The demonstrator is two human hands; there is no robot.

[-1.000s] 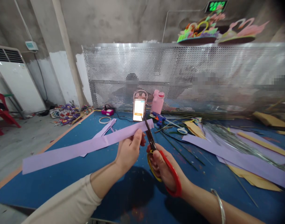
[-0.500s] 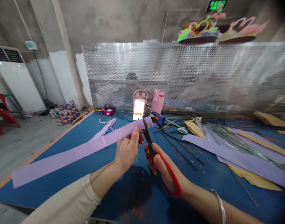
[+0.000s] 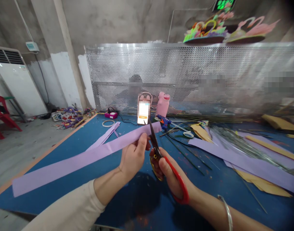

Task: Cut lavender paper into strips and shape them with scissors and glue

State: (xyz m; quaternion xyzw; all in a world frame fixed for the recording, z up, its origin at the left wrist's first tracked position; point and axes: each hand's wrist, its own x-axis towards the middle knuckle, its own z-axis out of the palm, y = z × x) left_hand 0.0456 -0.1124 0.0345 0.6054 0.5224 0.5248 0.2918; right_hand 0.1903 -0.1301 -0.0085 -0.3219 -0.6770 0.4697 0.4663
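Observation:
My left hand (image 3: 133,157) pinches a long purple paper strip (image 3: 84,160) near its right end, thumb on top. The strip slants down to the left above the blue table. In my right hand (image 3: 173,173) is a pair of scissors (image 3: 155,146) with red handles, blades pointing up and parted around the strip just right of my left fingertips. The strip's short right end sticks out past the blades. Some left fingers are hidden behind the strip.
Folded purple strips (image 3: 105,138) and a tape roll (image 3: 108,123) lie at the back left. A phone (image 3: 143,112), a pink bottle (image 3: 163,104) and a blue glue gun (image 3: 164,122) stand behind my hands. Purple paper (image 3: 247,160), green stems and yellow paper cover the right side.
My left hand and the strip's right end have shifted slightly right. The strip now sits deeper between the scissor blades, which have hardly moved.

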